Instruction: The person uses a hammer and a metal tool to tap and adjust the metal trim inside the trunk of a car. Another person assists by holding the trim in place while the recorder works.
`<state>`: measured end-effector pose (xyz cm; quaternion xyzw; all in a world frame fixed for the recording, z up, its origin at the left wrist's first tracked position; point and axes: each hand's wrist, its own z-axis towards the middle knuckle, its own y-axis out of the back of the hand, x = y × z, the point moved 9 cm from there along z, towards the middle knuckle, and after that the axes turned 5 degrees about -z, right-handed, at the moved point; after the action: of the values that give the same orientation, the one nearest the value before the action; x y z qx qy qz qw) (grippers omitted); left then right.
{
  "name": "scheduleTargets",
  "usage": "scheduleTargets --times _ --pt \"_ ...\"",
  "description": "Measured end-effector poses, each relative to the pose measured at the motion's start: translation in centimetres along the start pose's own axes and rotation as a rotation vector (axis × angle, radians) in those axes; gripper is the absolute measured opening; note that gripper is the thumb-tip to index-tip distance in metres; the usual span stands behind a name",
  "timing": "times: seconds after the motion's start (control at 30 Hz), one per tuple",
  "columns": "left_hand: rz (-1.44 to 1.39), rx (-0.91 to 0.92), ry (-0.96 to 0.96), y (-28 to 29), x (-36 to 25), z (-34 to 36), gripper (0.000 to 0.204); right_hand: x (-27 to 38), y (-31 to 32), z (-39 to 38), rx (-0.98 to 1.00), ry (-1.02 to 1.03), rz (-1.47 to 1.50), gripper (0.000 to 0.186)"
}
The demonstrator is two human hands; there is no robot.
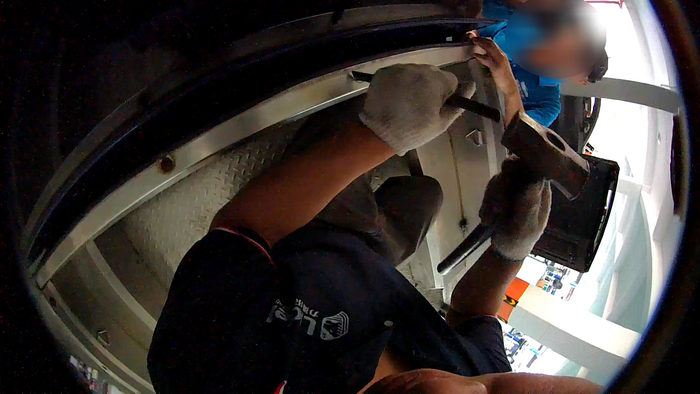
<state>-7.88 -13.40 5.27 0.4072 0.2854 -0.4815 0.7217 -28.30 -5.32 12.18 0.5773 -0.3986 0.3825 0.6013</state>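
My left hand point(412, 106), in a pale knit work glove, is closed around a dark chisel point(481, 108). One end of the chisel reaches the long metal rail point(292, 98), though its exact contact is hard to make out. To the right, my gloved right hand point(518, 211) is wrapped around the handle of a hammer point(531, 147). The heavy steel hammer head is held up apart from the chisel's free end, and the lower handle sticks out below the fist.
A co-worker in blue leans in at the upper right, a bare hand point(497, 66) at the rail's far end. Beneath the rail lies a tread-plate surface point(211, 190). A dark hole point(166, 164) marks the rail. A black panel point(590, 219) stands behind the hammer.
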Motion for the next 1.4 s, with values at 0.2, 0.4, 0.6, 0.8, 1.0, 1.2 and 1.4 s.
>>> scheduleTargets --times 0.2,0.4,0.6,0.8,1.0,1.2,1.4 --pt "-0.070 -0.003 0.038 0.4 0.4 0.5 0.057 4.1 0.2 0.0 -0.121 0.134 -0.104 0.050" --pt "-0.051 -0.016 0.046 0.9 0.2 0.3 0.056 14.7 8.5 0.2 0.005 0.360 0.430 0.037" --pt "-0.143 -0.110 0.011 1.6 0.0 0.8 0.045 10.5 3.7 0.2 0.054 0.234 -0.118 0.025" --pt "-0.120 -0.052 -0.080 1.3 -1.7 1.3 0.030 0.0 1.6 -3.1 0.036 -0.120 -0.285 0.023" --pt "-0.127 0.018 -0.045 0.2 -1.0 0.5 0.032 -1.7 6.7 -2.9 -0.082 -0.071 -0.199 0.041" --pt "-0.110 0.046 0.006 -0.3 -0.4 0.6 0.033 -4.1 5.1 -3.2 -0.035 -0.260 0.135 0.038" --pt "-0.140 0.029 -0.030 -0.2 -0.2 0.5 0.034 -2.9 5.8 -3.2 0.052 0.206 -1.001 0.026"
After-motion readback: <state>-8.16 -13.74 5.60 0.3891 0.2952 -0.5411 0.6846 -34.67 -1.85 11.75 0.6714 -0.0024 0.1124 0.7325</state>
